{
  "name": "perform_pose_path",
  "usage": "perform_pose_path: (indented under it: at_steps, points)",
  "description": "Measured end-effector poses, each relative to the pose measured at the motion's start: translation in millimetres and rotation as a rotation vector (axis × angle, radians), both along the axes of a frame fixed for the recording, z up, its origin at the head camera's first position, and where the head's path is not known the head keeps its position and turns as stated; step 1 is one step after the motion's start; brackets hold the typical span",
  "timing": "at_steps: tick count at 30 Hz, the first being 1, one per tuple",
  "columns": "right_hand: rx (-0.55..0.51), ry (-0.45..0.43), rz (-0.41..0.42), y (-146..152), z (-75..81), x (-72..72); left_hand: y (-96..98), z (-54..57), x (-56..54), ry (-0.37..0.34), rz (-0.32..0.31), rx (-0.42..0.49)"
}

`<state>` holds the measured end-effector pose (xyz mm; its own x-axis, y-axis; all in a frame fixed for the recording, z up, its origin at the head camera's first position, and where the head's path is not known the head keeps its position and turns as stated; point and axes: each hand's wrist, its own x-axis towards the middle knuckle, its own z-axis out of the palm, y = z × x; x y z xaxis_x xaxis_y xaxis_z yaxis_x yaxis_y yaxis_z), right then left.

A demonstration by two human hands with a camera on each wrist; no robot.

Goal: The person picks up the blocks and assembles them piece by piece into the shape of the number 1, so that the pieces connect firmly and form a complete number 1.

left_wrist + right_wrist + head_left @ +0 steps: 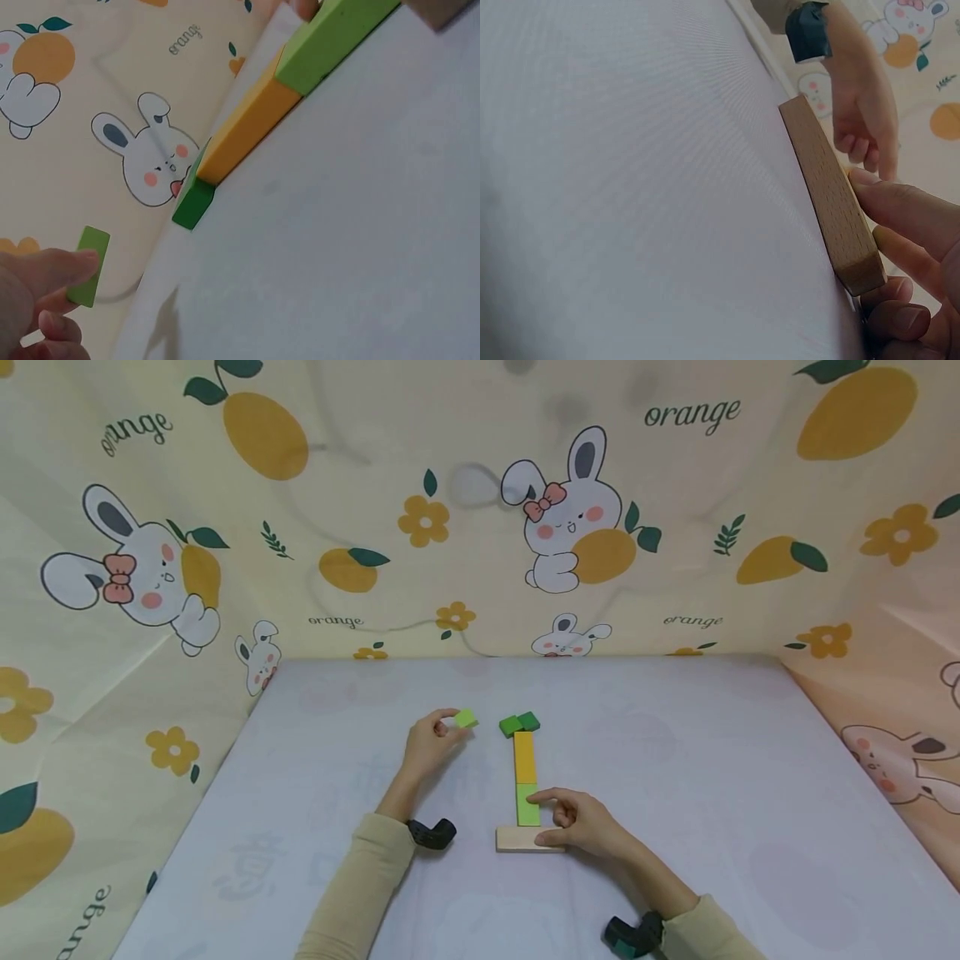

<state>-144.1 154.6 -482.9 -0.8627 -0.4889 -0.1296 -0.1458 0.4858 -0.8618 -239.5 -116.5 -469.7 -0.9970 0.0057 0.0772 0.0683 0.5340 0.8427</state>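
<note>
My left hand (431,742) pinches a small light green block (467,718) between thumb and fingers, raised over the table in the left wrist view. A row of blocks runs away from me: a plain wooden block (517,839) lies crosswise at the near end, then a longer light green block (528,814), a yellow block (524,758) and two dark green blocks (511,725) set at angles at the far end. My right hand (588,827) rests on the near end, its extended index finger on the longer light green block and its thumb on the wooden block.
The blocks lie on a white table (675,735). A cloth backdrop (480,527) printed with rabbits and oranges stands behind and at both sides. A black wrist camera (432,834) sits on the left wrist, another (632,935) on the right.
</note>
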Motion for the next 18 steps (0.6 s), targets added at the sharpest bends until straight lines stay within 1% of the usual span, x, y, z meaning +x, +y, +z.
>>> perform_pose_path:
  at_steps: [7, 12, 18]
  points:
    - [0.001, -0.001, -0.002, -0.4, 0.9, -0.2, 10.5, -3.0, 1.7, -0.013, -0.031, 0.03]
    - [-0.001, -0.001, -0.002, -0.3, -0.1, -0.6, 17.8, -6.3, 1.2, -0.033, -0.038, 0.029]
    - [0.004, -0.002, -0.008, -0.5, -0.5, -0.9, 24.4, -8.5, 0.5, -0.022, -0.047, 0.035]
